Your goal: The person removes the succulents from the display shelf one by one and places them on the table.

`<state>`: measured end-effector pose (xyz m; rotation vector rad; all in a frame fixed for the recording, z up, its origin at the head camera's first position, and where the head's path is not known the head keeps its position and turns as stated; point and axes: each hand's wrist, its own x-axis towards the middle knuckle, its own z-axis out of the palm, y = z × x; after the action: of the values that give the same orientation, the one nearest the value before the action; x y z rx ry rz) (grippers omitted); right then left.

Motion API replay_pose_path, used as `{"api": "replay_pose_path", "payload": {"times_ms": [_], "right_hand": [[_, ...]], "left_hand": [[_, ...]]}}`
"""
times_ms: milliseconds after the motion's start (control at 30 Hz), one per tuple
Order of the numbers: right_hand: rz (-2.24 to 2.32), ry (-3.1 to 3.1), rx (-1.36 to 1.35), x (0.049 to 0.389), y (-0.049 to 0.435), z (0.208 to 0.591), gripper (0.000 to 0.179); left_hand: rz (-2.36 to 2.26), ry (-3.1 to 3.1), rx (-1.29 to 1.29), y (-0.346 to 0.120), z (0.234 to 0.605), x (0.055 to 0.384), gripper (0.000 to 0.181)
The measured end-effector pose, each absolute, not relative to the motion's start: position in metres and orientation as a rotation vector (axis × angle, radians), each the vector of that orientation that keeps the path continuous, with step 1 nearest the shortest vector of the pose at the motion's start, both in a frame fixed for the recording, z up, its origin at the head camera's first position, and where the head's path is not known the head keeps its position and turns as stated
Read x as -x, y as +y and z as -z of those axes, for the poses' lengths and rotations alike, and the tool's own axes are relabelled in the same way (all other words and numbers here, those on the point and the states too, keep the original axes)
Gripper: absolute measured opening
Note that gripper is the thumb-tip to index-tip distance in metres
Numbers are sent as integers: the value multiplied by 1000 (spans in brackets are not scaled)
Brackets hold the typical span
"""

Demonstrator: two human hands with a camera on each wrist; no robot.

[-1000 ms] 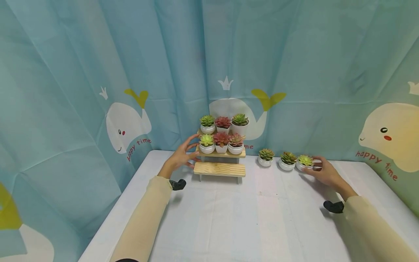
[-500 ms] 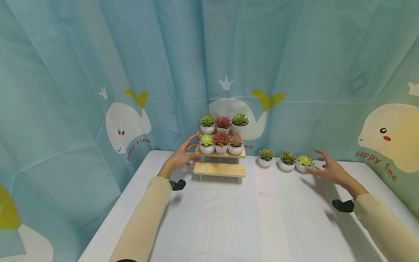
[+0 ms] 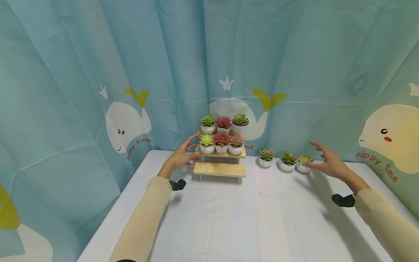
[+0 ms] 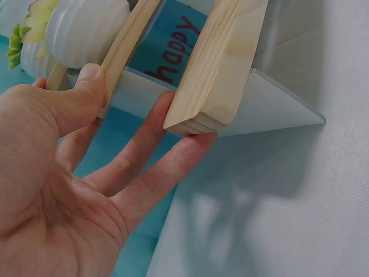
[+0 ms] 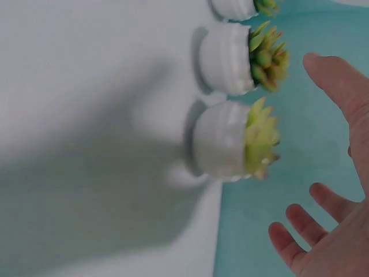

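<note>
In the head view, a wooden tiered stand [image 3: 219,169] has small potted succulents on its two upper shelves. My left hand [image 3: 180,156] is at its left end; in the left wrist view, the thumb [image 4: 90,74] touches one shelf's end and two straight fingers [image 4: 187,151] touch the lower shelf [image 4: 216,75]. My right hand [image 3: 332,166] hovers, fingers spread, by a yellow-green succulent in a round white pot [image 3: 303,166]. The right wrist view shows a gap between that succulent [image 5: 260,138] and the fingers. Nothing is in the right hand.
Left of that pot, two darker green succulents, one close by [image 3: 287,164] and one farther left [image 3: 265,162], stand in round white pots. A blue curtain [image 3: 311,83] with whale prints hangs behind the white-covered table [image 3: 242,218].
My right hand has let go of the yellow-green succulent's pot, drawn right and risen, its fingers spreading. The pot stays on the table. My left hand keeps its place at the stand.
</note>
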<state>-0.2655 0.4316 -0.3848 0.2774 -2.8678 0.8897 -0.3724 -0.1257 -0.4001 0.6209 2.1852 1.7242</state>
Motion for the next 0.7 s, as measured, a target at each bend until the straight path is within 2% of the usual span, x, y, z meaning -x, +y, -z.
{"api": "replay_pose_path", "payload": {"times_ms": [233, 700], "right_hand": [[-844, -2830, -334, 270, 415, 370, 92], [-955, -2795, -345, 279, 370, 358, 93]], "left_hand": [[-1727, 2177, -614, -125, 399, 372, 76], [-1728, 2166, -615, -126, 400, 373, 76]]}}
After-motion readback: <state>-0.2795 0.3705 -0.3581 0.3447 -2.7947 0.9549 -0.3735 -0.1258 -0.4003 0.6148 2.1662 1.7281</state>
